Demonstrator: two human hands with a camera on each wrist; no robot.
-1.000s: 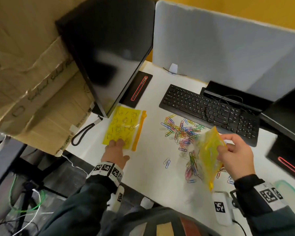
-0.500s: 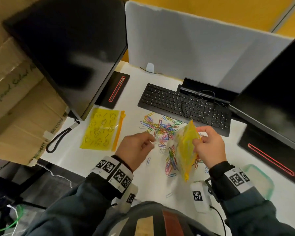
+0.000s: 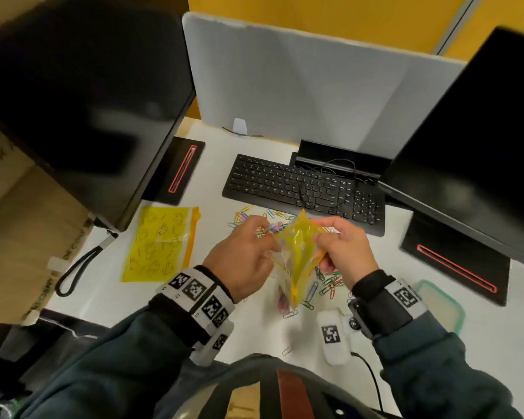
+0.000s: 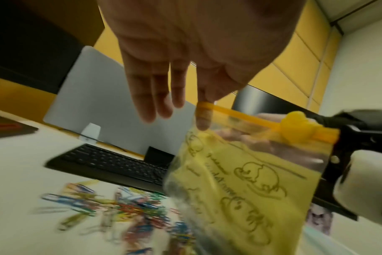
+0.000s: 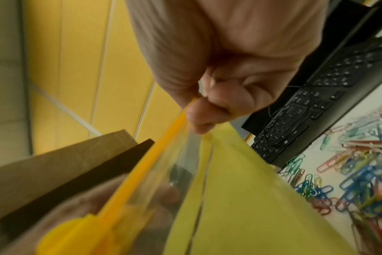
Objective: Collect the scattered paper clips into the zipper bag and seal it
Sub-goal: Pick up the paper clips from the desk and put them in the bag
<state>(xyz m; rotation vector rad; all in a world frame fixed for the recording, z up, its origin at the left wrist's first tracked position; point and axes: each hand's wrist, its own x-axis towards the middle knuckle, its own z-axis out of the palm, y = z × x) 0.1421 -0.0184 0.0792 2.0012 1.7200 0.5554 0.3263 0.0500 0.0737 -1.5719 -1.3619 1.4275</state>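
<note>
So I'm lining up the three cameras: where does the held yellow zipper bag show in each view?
Head: held zipper bag at centre, between both hands.
Left wrist: lower right, below the left hand.
Right wrist: bottom centre, its zip track pinched by the right hand.
Shared landmark: the black keyboard.

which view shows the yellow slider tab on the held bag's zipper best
The left wrist view: the slider tab sits unobstructed on the orange zipper strip of the zipper bag. The right wrist view shows it close but blurred at the frame's lower edge. In the head view I cannot pick it out between the hands.
</note>
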